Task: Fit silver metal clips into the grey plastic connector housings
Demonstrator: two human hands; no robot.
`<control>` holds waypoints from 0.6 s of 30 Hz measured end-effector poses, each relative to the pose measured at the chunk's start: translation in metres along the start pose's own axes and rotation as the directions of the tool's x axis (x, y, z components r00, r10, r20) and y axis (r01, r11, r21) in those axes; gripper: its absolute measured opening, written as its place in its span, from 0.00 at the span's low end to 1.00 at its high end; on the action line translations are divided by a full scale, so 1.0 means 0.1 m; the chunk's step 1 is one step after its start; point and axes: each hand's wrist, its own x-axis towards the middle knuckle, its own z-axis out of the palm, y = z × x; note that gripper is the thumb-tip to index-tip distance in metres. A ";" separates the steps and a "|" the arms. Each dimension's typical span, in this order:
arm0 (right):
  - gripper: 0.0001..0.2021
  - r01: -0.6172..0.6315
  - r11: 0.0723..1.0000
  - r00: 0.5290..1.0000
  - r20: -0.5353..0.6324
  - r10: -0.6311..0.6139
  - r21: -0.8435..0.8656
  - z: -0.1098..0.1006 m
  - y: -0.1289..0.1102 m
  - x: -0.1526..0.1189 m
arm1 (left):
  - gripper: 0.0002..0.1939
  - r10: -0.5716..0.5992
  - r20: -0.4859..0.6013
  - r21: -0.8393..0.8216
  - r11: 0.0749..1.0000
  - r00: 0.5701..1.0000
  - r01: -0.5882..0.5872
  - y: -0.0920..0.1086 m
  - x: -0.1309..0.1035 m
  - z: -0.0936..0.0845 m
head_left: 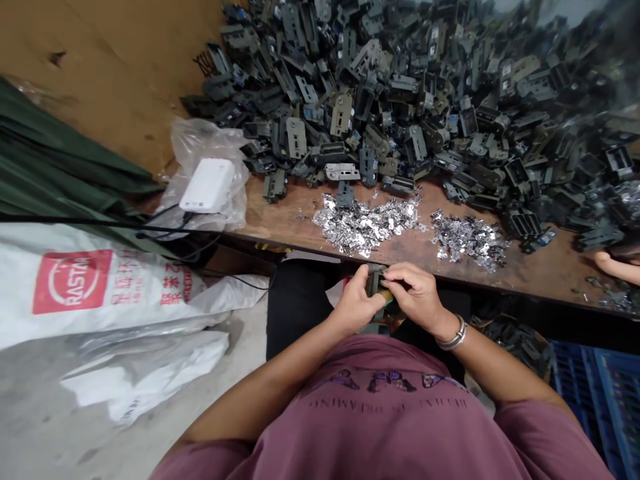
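Observation:
Close to my body, just below the table's front edge, my left hand (pixel 354 304) is closed around a dark grey plastic housing (pixel 375 279). The fingers of my right hand (pixel 419 298) are pinched together at the housing's right side. Whatever they grip is too small and too covered to make out. A silver bangle circles my right wrist. On the table beyond my hands lies a pile of small shiny metal pieces (pixel 357 225), with a smaller pile of such metal clips (pixel 467 239) to its right.
A large heap of similar dark plastic housings (pixel 296 137) covers the back of the wooden table (pixel 270 217). At left are a white power bank (pixel 209 185) on clear plastic, cables and a white sack (pixel 150 287). Another person's hand (pixel 617 267) shows far right, above blue crates (pixel 617 380).

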 end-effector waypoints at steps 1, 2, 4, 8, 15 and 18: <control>0.05 0.003 1.000 1.000 -0.002 -0.003 -0.003 0.00 0.01 -0.01 | 0.14 0.016 -0.006 0.022 1.000 1.000 -0.016 0.00 -0.01 0.00; 0.05 0.005 1.000 1.000 -0.006 -0.005 -0.009 0.01 0.02 -0.02 | 0.14 0.030 -0.010 0.038 0.999 0.999 -0.030 0.01 -0.02 0.01; 0.05 0.017 1.000 1.000 -0.026 -0.018 -0.014 0.01 0.03 -0.05 | 0.14 0.047 -0.023 0.075 0.996 0.999 -0.045 0.02 -0.03 0.02; 0.05 0.048 0.999 0.996 -0.069 -0.049 -0.004 0.02 0.04 -0.07 | 0.14 0.059 -0.048 0.143 0.988 0.997 -0.052 0.03 -0.03 0.04; 0.07 0.039 0.998 0.995 -0.095 -0.042 -0.039 0.05 0.02 -0.09 | 0.14 0.074 -0.064 0.277 0.959 0.995 -0.054 0.05 -0.05 0.03; 0.06 0.043 0.999 0.993 -0.111 -0.046 -0.024 0.07 0.02 -0.10 | 0.15 0.058 -0.059 0.258 0.965 0.997 -0.041 0.04 -0.05 0.02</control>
